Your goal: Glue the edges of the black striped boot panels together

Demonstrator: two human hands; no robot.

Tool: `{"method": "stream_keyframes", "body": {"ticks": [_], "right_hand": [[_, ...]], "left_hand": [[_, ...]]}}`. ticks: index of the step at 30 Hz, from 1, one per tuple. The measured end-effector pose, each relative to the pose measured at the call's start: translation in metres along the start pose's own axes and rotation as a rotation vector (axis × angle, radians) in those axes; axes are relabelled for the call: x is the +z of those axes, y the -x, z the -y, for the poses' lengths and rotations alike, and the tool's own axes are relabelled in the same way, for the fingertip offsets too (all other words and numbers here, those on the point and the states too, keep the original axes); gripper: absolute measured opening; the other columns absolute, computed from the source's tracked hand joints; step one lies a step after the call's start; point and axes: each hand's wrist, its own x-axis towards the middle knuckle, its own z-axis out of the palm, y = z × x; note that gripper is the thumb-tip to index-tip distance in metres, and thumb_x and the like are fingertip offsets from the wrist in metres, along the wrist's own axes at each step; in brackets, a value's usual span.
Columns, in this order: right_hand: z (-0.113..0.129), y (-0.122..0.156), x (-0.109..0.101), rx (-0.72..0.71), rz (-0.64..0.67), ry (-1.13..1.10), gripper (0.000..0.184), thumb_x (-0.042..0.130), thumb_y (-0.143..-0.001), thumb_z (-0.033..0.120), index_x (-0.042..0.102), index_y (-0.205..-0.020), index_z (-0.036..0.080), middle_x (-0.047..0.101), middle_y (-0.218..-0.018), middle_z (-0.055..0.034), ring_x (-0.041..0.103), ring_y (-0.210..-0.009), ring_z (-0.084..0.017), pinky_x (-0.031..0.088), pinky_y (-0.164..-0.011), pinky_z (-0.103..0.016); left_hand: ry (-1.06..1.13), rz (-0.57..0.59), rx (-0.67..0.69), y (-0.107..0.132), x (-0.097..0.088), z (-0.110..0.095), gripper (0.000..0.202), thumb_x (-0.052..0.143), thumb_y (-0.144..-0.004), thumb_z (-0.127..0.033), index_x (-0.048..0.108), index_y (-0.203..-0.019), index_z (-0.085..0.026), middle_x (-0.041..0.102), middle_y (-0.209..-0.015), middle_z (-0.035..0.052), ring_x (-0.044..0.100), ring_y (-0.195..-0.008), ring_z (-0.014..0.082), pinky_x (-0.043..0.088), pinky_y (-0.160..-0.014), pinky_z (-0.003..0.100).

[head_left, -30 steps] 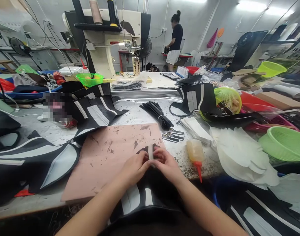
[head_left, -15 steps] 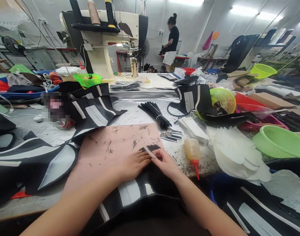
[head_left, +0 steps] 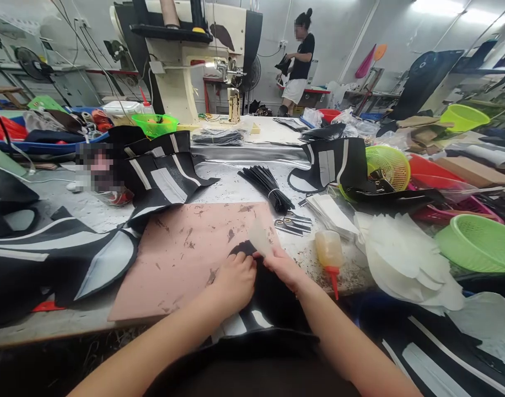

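Note:
A black leather-like piece (head_left: 273, 298) with white patches lies over the front edge of the pink board (head_left: 173, 264) and down toward my lap. My left hand (head_left: 236, 278) is closed, its curled fingers gripping the piece near its far end. Pinched in my right hand (head_left: 283, 267) is a thin whitish backing piece (head_left: 261, 236), raised above the black one. To the right stands a glue bottle (head_left: 329, 251) with a red nozzle pointing at me. Behind it lie a stack of white strips (head_left: 332, 215) and a pile of white cut pieces (head_left: 405, 253).
Tied black strips (head_left: 271, 190) and small tabs with eyelets (head_left: 293, 223) lie beyond the board. Black cut pieces (head_left: 165, 176) flank it. A sewing machine (head_left: 182, 66) stands behind. Baskets (head_left: 476, 242) crowd the right. A co-worker (head_left: 301, 60) stands at the back.
My left hand has gone from lying flat to curled on the black piece. My right hand has turned the whitish piece so that its broad face shows. The view has shifted slightly.

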Motion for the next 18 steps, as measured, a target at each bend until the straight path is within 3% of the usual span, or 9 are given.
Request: {"method": "stream_keyframes", "body": {"ticks": [2,4,6,8,10,12,14,18], "right_hand": [[0.001,-0.001,-0.002,-0.045,0.025,0.134,0.026,0.042,-0.056,0.013,0.060,-0.074,0.018,0.059,-0.070,-0.0006,0.049,-0.059,-0.013,0.036,-0.048,-0.022],[0.003,0.002,-0.005,-0.089,0.048,0.279,0.017,0.044,-0.058,0.013,0.054,-0.070,0.019,0.055,-0.067,0.0014,0.049,-0.060,-0.013,0.037,-0.051,-0.023],[0.005,0.006,-0.007,-0.138,0.046,0.444,0.008,0.053,-0.059,0.016,0.048,-0.064,0.020,0.051,-0.067,0.0021,0.049,-0.063,-0.014,0.039,-0.054,-0.024],[0.006,0.008,-0.008,-0.189,0.043,0.560,0.020,0.064,-0.057,0.025,0.045,-0.061,0.020,0.051,-0.072,0.0011,0.050,-0.066,-0.015,0.041,-0.056,-0.026],[0.006,0.007,-0.010,-0.214,0.059,0.577,0.025,0.068,-0.057,0.034,0.047,-0.061,0.020,0.051,-0.075,-0.0001,0.051,-0.067,-0.016,0.043,-0.058,-0.027],[0.003,0.003,-0.013,-0.221,0.068,0.543,0.016,0.062,-0.064,0.031,0.050,-0.063,0.020,0.053,-0.074,-0.0001,0.052,-0.067,-0.016,0.044,-0.060,-0.028],[-0.002,-0.001,-0.016,-0.234,0.041,0.512,0.001,0.055,-0.066,0.019,0.054,-0.066,0.020,0.055,-0.073,0.0005,0.053,-0.068,-0.015,0.045,-0.064,-0.029],[-0.015,-0.001,-0.023,-0.216,-0.051,0.449,0.015,0.052,-0.066,0.016,0.061,-0.078,0.019,0.062,-0.077,-0.0014,0.055,-0.070,-0.016,0.046,-0.070,-0.032]], "left_hand": [[0.099,-0.010,-0.063,-0.008,-0.010,0.004,0.030,0.046,-0.074,-0.024,0.063,-0.095,-0.012,0.059,-0.099,0.0146,0.053,-0.097,0.0304,0.041,-0.086,0.043],[0.192,-0.016,-0.129,-0.012,-0.018,0.015,0.036,0.035,-0.083,-0.036,0.063,-0.091,-0.016,0.061,-0.091,0.0097,0.058,-0.085,0.0231,0.047,-0.075,0.035],[0.302,-0.026,-0.195,-0.014,-0.023,0.027,0.055,0.010,-0.088,-0.040,0.058,-0.097,-0.015,0.062,-0.084,0.0074,0.060,-0.074,0.0180,0.048,-0.063,0.029],[0.422,-0.063,-0.271,-0.013,-0.023,0.037,0.057,0.002,-0.088,-0.040,0.050,-0.105,-0.014,0.062,-0.076,0.0052,0.060,-0.067,0.0166,0.047,-0.056,0.027],[0.497,-0.101,-0.323,-0.012,-0.020,0.044,0.041,0.024,-0.085,-0.042,0.047,-0.107,-0.016,0.061,-0.071,0.0010,0.059,-0.064,0.0166,0.047,-0.056,0.027],[0.495,-0.124,-0.340,-0.011,-0.016,0.046,0.032,0.046,-0.074,-0.033,0.051,-0.102,-0.020,0.061,-0.073,-0.0013,0.058,-0.068,0.0173,0.047,-0.063,0.029],[0.460,-0.129,-0.323,-0.010,-0.013,0.046,0.029,0.050,-0.068,-0.024,0.057,-0.096,-0.022,0.064,-0.084,-0.0006,0.059,-0.079,0.0186,0.046,-0.074,0.031],[0.438,-0.132,-0.301,-0.008,-0.011,0.043,0.027,0.052,-0.072,-0.026,0.064,-0.095,-0.021,0.065,-0.102,0.0014,0.058,-0.094,0.0204,0.044,-0.086,0.032]]}}
